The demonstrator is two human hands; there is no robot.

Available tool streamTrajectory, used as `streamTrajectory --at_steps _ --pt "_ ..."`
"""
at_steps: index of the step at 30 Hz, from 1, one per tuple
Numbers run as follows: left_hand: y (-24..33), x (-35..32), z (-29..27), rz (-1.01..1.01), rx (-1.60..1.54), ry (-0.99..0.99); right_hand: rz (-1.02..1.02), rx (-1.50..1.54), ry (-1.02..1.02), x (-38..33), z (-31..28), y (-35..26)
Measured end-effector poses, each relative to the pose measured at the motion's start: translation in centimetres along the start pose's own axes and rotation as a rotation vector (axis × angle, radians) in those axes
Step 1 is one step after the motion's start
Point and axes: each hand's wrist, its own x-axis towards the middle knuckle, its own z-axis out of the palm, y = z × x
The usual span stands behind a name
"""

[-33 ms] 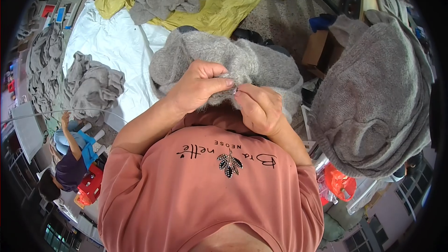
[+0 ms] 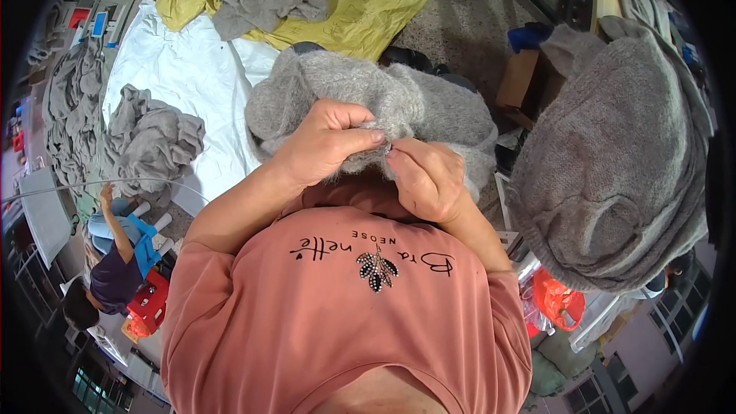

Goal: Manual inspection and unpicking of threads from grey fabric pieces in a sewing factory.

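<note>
A fuzzy grey knitted garment (image 2: 429,103) is held bunched at chest height; its edge is pinched by the left hand (image 2: 326,142) and the right hand (image 2: 425,176), fingertips touching. A large grey knit pile (image 2: 613,161) is seen beside the right hand.

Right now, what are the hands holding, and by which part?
Both the left hand and right hand pinch the near edge of a fuzzy grey knitted garment.

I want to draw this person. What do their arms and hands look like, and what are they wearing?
Both forearms are bare, with no gloves, rings or watch visible on the left hand or the right hand. Short salmon-pink sleeves cover the upper arms. They belong to a T-shirt with dark lettering and a small beaded leaf on the chest.
</note>
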Motion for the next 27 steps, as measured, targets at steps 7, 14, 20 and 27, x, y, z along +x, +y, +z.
streamTrajectory --at_steps 7,14,20,27 --pt "-0.5 -0.2 0.3 0.056 -0.094 0.077 -0.004 -0.056 -0.083 -0.4 -0.3 0.3" --pt "-0.4 -0.1 0.5 0.004 0.035 0.029 0.007 -0.02 0.007 0.1 0.0 -0.3" --pt "-0.5 -0.4 0.5 0.044 0.108 0.1 0.104 -0.069 -0.086 -0.3 0.1 -0.4" --pt "-0.3 -0.4 0.4 0.183 0.231 0.133 0.302 0.218 -0.135 1.0 0.3 0.7"
